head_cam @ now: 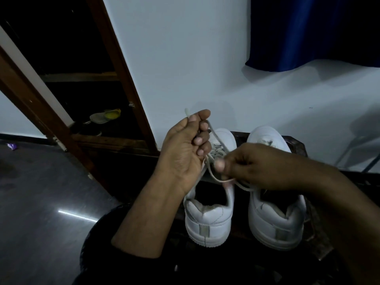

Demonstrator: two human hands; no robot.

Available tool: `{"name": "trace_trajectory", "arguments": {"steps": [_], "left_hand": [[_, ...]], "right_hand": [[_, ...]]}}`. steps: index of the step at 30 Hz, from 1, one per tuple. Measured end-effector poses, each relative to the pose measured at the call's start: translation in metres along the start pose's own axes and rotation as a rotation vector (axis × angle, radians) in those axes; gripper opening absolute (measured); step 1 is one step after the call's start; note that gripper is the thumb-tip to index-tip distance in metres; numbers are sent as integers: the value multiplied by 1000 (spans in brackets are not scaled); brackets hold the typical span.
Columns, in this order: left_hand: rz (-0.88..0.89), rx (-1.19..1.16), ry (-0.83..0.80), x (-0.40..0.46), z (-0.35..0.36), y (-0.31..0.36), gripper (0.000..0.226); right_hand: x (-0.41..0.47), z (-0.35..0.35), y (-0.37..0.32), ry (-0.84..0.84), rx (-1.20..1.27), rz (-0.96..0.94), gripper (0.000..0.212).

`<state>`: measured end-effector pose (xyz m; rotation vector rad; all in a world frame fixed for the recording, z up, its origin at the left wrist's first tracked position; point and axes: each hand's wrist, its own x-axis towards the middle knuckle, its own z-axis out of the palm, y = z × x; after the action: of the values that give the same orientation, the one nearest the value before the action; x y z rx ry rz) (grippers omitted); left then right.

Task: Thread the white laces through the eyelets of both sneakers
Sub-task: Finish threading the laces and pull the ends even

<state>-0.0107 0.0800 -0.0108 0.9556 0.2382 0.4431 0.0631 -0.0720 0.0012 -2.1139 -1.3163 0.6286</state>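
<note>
We're looking down at two white sneakers side by side on a dark low stand (pixel 296 145), heels near us, toes pointing at the far white wall (pixel 185 58). Our left hand (pixel 186 150) is hovering palm-up over the left sneaker (pixel 208 219), fingers curled tight around the white lace (pixel 213 135), with the lace tip (pixel 186 112) sticking out above the thumb. The lace is running from that fist down to the eyelets on the left sneaker, where a few rows are already looking threaded. Our right hand (pixel 253 167) is sitting just right of it, between the two shoes, thumb and fingers pinching together on a loop of the same lace near the tongue. We can't tell which eyelet that loop is feeding. The right sneaker (pixel 276 219) is sitting just beside the left one, partly hidden under our right forearm, its lacing mostly out of sight. Far left we're seeing a dark wooden shelf unit (pixel 115 64) with footwear (pixel 104 117) on a low shelf; a blue curtain (pixel 298 31) is hanging at top right
</note>
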Motion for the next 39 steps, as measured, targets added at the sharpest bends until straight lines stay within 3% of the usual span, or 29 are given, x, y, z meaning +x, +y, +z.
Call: {"name": "trace_trajectory", "arguments": {"steps": [2, 4, 9, 12, 20, 24, 26, 31, 37, 39], "left_hand": [[-9, 26, -58, -4, 4, 0, 28], [-21, 68, -139, -8, 8, -2, 29], [-210, 296, -376, -21, 12, -8, 31], [-323, 486, -452, -27, 11, -10, 33], [-45, 521, -269, -21, 15, -16, 35], [205, 595, 32, -12, 10, -16, 38], [222, 581, 92, -8, 5, -16, 38], [174, 561, -6, -7, 1, -22, 40], [195, 604, -143, -12, 6, -21, 36], [239, 644, -167, -13, 9, -24, 34]], "right_hand": [[2, -2, -1, 308, 84, 59, 57], [6, -2, -2, 502, 363, 120, 56], [13, -1, -3, 453, 1270, 161, 46], [13, -9, 1, 587, 1536, 137, 29], [14, 0, 4, 693, 1194, 143, 38], [12, 1, -2, 722, 1005, 143, 46], [11, 3, -6, 673, 860, 127, 39], [15, 17, -13, 709, 376, -56, 25], [20, 21, -12, 846, 445, 64, 23], [19, 20, -14, 797, 615, 72, 22]]}}
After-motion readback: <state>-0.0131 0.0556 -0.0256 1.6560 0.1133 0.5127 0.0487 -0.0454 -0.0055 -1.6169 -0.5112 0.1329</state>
